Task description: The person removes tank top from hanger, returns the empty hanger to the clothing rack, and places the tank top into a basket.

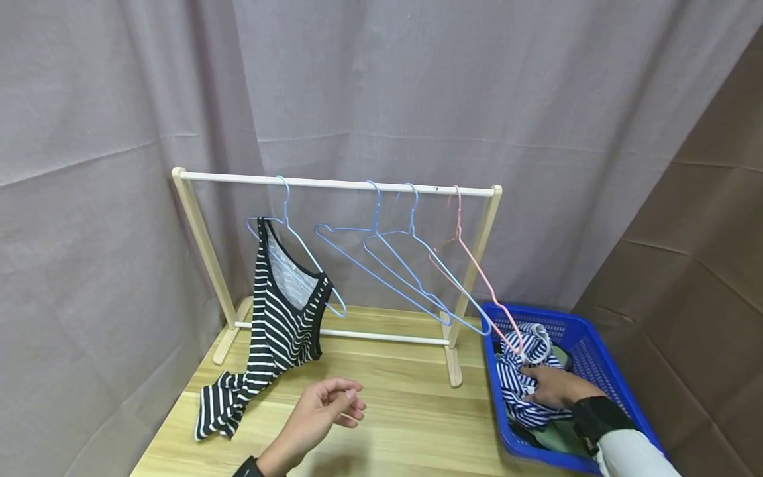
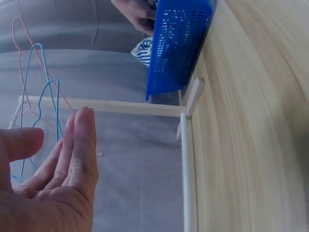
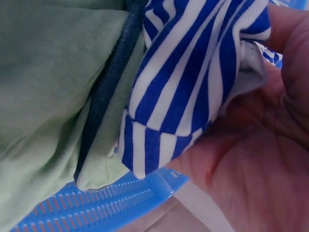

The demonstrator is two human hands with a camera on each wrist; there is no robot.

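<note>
In the head view my right hand [image 1: 554, 386] reaches into a blue plastic basket [image 1: 587, 351] and grips a blue-and-white striped garment [image 1: 514, 383] lying on top. Close up in the right wrist view, the striped cloth [image 3: 178, 72] bunches between thumb and fingers, beside a light green garment [image 3: 48, 92] with a dark edge. My left hand [image 1: 322, 414] hovers over the front of the table, fingers loosely bent, holding nothing. A black-and-white striped tank top [image 1: 277, 338] hangs askew from a blue hanger [image 1: 304, 246] left of it, its lower end trailing on the tabletop.
A wooden rack with a white top bar [image 1: 334, 183] stands on the wooden table [image 1: 393, 391]. Two bare blue hangers [image 1: 377, 218] and a pink hanger [image 1: 477, 260] hang toward its right side, the pink one reaching over the basket. Grey curtains [image 1: 381, 79] enclose the back.
</note>
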